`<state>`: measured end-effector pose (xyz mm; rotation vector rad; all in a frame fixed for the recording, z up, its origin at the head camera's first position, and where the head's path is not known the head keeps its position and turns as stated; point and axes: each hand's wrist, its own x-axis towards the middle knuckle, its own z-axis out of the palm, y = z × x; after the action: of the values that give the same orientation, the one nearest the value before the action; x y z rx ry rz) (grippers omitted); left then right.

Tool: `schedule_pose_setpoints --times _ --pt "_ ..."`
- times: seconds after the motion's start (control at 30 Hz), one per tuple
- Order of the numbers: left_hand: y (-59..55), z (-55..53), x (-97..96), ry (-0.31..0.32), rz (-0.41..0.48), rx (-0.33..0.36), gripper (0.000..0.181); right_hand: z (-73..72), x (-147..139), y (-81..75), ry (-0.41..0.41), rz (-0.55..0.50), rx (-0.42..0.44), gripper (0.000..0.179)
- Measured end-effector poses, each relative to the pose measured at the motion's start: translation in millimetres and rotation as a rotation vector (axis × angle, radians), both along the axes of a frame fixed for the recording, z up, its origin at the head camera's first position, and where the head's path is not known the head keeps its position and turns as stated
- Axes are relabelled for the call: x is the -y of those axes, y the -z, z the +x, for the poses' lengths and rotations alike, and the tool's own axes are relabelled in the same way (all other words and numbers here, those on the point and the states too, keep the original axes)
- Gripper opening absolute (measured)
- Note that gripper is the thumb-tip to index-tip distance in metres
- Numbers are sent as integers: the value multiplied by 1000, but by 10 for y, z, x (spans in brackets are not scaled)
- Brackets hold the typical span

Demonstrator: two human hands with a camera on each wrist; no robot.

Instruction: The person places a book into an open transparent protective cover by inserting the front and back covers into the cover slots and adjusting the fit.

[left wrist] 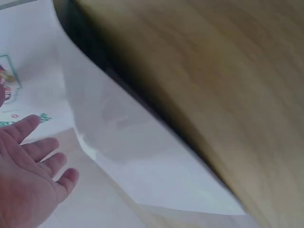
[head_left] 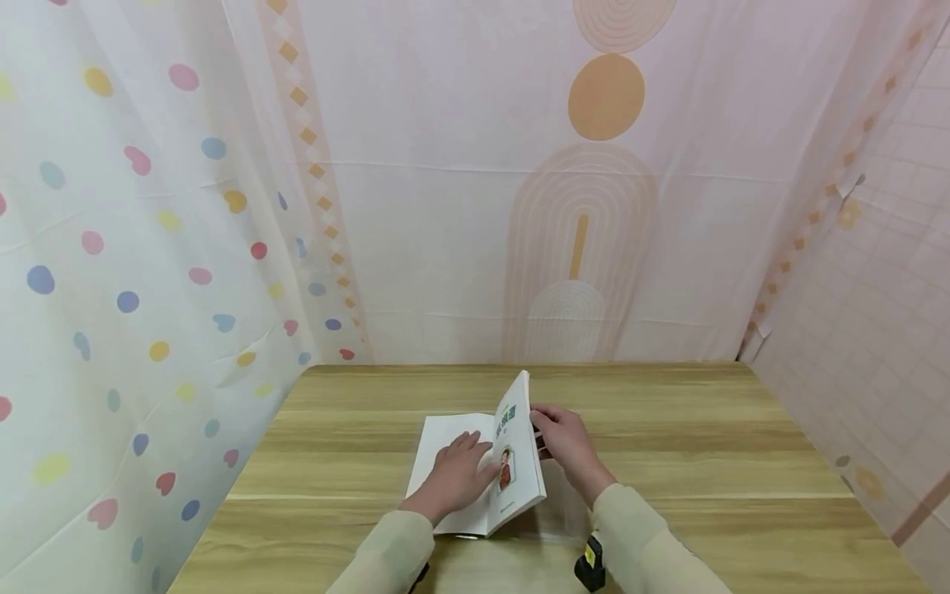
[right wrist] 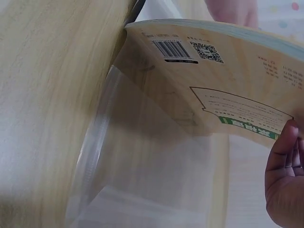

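Cream fabric sleeves (head_left: 640, 532) nearest, my right hand (head_left: 564, 441) pinches a white-and-tan paperback book (head_left: 521, 458), left hand (head_left: 456, 474) spread; slipping could crease the clear plastic cover (right wrist: 142, 156) below my grip.

The book (head_left: 522, 466) is open on the wooden table (head_left: 690, 445), white leaf (head_left: 439, 439) out to the left with the left hand (head_left: 462, 472) over it, thick page block tilted up, green lettering and a little picture showing, right hand (head_left: 567, 445) gripping its edge. Round the back, peach cover (right wrist: 242, 71), barcode, QR code, and clear plastic sheet (right wrist: 147, 137) spread below
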<state>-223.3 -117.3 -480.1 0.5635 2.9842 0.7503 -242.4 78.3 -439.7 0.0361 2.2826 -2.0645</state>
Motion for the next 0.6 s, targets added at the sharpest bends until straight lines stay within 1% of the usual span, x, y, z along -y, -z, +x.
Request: schedule_pose_setpoints --times 0.17,0.4,0.5,0.6 --pt "-83 -21 -54 1 90 47 50 -13 32 -21 -53 3 -11 34" --pt "-220 -30 -40 -9 227 76 50 -25 88 -52 -106 -4 -7 33" --pt "-252 -37 -24 -7 277 93 52 -23 107 -62 -133 -4 -3 35" --pt "-258 -59 -16 -5 302 107 55 -17 114 -63 -158 7 9 38"
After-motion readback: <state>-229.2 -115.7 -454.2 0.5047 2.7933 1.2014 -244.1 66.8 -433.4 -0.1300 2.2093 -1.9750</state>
